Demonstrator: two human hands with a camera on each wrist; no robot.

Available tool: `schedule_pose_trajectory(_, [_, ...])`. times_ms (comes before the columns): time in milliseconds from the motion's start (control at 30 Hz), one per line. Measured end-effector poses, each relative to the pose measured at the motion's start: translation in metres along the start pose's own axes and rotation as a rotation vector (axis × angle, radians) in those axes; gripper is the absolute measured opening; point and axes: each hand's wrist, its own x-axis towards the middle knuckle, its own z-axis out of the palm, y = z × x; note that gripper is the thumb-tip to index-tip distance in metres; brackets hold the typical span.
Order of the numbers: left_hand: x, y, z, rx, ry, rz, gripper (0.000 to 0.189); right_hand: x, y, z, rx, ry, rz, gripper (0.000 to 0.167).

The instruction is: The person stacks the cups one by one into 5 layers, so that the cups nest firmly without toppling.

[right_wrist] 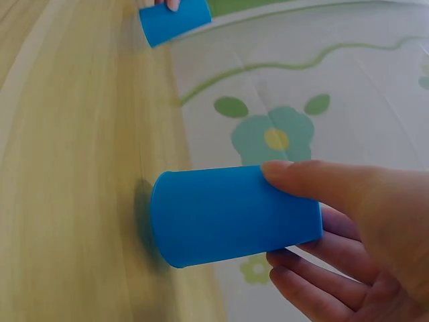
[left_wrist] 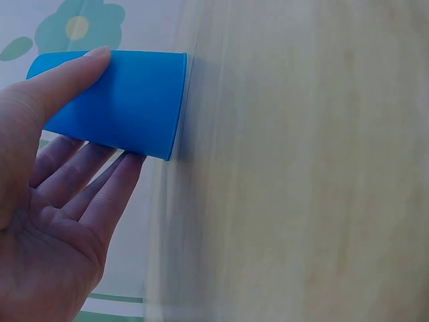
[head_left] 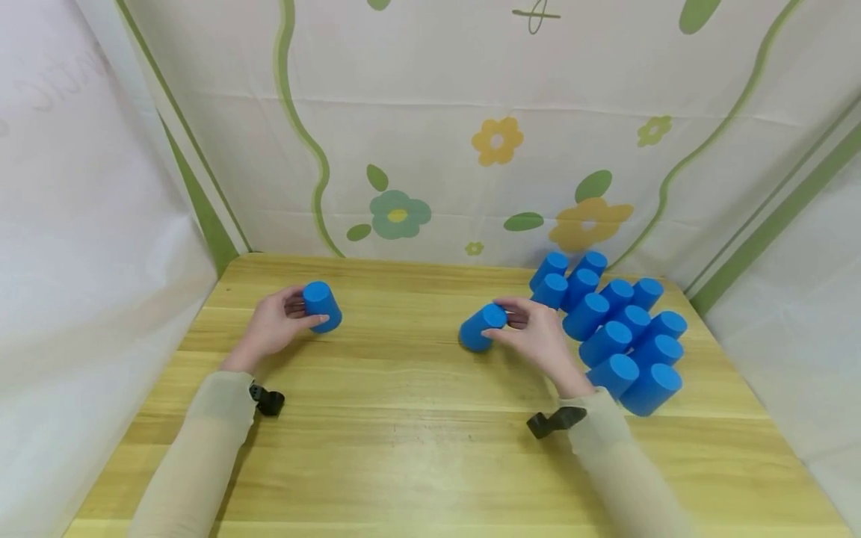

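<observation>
At the left of the wooden table (head_left: 403, 418), my left hand (head_left: 274, 323) grips an upside-down blue cup (head_left: 323, 308) between thumb and fingers. The left wrist view shows the thumb on one side of this cup (left_wrist: 127, 100) and the fingertips on the other, its wide rim right at the tabletop. Right of the middle, my right hand (head_left: 538, 332) pinches a second blue cup (head_left: 479, 330), also mouth down. In the right wrist view, that cup's rim (right_wrist: 161, 218) is close over the table, with a dark shadow beside it.
Several more blue cups (head_left: 605, 342) stand mouth down in a close group at the right rear, beside my right forearm. A white curtain (head_left: 430, 90) with flower prints hangs behind the table, and white cloth (head_left: 74, 299) hangs at the sides.
</observation>
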Motion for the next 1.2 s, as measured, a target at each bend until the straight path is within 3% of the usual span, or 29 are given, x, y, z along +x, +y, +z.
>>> schedule_pose_trajectory(267, [-0.001,0.001,0.0,0.0,-0.001,-0.005,0.07,0.022,-0.024,0.045,0.094,-0.052,-0.051,0.052])
schedule_pose_trajectory(567, [-0.001,0.002,-0.001,0.01,0.004,-0.006,0.071,0.046,-0.054,0.09,0.119,-0.104,-0.118,0.052])
schedule_pose_trajectory(867, [0.0,0.0,0.001,0.006,-0.002,-0.01,0.073,0.078,-0.087,0.12,0.147,-0.11,-0.161,0.049])
schedule_pose_trajectory(1200, [0.001,0.0,0.001,0.013,0.011,-0.001,0.07,0.088,-0.103,0.148,0.12,-0.125,-0.187,0.047])
